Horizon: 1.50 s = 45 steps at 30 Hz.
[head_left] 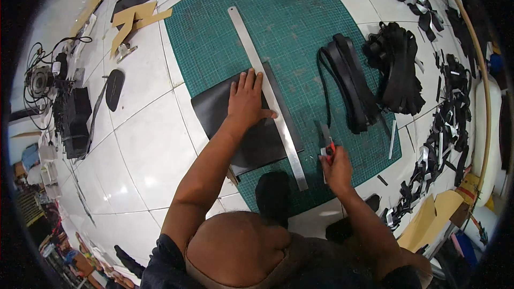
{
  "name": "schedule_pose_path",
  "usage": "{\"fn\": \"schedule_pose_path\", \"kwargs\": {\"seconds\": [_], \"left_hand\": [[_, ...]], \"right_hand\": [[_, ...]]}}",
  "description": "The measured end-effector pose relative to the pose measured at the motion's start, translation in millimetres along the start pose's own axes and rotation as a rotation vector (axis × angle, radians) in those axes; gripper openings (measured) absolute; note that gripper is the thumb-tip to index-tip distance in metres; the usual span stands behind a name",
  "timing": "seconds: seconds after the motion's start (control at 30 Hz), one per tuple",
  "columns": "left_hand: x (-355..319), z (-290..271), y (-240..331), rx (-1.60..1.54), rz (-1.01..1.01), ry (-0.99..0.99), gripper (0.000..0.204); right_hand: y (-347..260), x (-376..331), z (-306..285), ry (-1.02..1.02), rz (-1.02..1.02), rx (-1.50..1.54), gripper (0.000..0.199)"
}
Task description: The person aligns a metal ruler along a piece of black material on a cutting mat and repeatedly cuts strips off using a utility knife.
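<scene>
Your left hand point(247, 101) lies flat and open, palm down, with its fingers spread on the black sheet point(235, 128). The fingertips reach the steel ruler point(267, 93), and the thumb rests against the ruler's near edge. The sheet lies under this hand, partly on the green cutting mat point(300, 27) and partly on the white tiled floor point(150, 144) to the hand's left. Keep the palm weight straight down, so that sheet and ruler act as one clamped stack. Hold every fingertip behind the ruler's right edge, since that edge guides the blade.

The ruler runs diagonally, from beyond your fingertips to a point near your knee. In my judgement, the pressing hand sits near the ruler's middle, which leaves the lower end free to pivot. Move the hand down as the cut comes toward you.

Your right hand point(336, 168) is closed around a small knife point(325, 142) with a red grip. The blade points away from you, just right of the ruler and apart from it. Set the blade against the ruler's edge before you load it, hold it upright, and draw in one even stroke.

Beyond the right hand, a bundle of black straps point(348, 85) lies on the mat. Keep the cutting line well apart from it.
</scene>
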<state>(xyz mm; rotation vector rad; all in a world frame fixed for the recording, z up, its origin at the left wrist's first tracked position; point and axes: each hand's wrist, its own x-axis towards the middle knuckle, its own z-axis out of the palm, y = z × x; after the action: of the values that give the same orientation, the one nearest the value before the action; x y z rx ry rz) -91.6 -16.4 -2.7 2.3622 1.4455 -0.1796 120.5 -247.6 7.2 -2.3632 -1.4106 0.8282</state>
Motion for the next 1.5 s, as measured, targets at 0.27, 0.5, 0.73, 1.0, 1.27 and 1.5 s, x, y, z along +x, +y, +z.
{"fn": "schedule_pose_path", "kwargs": {"seconds": [0.27,0.5,0.73,1.0,1.27,1.5], "left_hand": [[-0.5,-5.5,-7.3,-0.066,0.018,-0.045,0.126],[2.6,1.1,-2.5,-0.104,0.033,-0.020,0.128],[0.9,-3.2,-7.6,-0.138,0.043,-0.021,0.126],[1.1,-4.3,-8.5,-0.147,0.061,-0.008,0.125],[0.1,-2.6,-10.3,-0.165,0.079,0.021,0.125],[1.9,0.2,-11.4,-0.208,0.061,0.006,0.121]], "right_hand": [[-25.6,6.8,-8.3,-0.232,0.120,0.242,0.044],[-102.2,152.2,32.9,0.069,-0.089,0.524,0.055],[-148.6,199.3,50.5,0.068,-0.055,0.331,0.049],[-149.9,197.1,47.8,0.027,0.002,0.448,0.047],[-146.7,197.7,52.0,0.040,-0.019,0.467,0.045],[-146.5,197.2,51.8,0.031,-0.030,0.454,0.046]]}}
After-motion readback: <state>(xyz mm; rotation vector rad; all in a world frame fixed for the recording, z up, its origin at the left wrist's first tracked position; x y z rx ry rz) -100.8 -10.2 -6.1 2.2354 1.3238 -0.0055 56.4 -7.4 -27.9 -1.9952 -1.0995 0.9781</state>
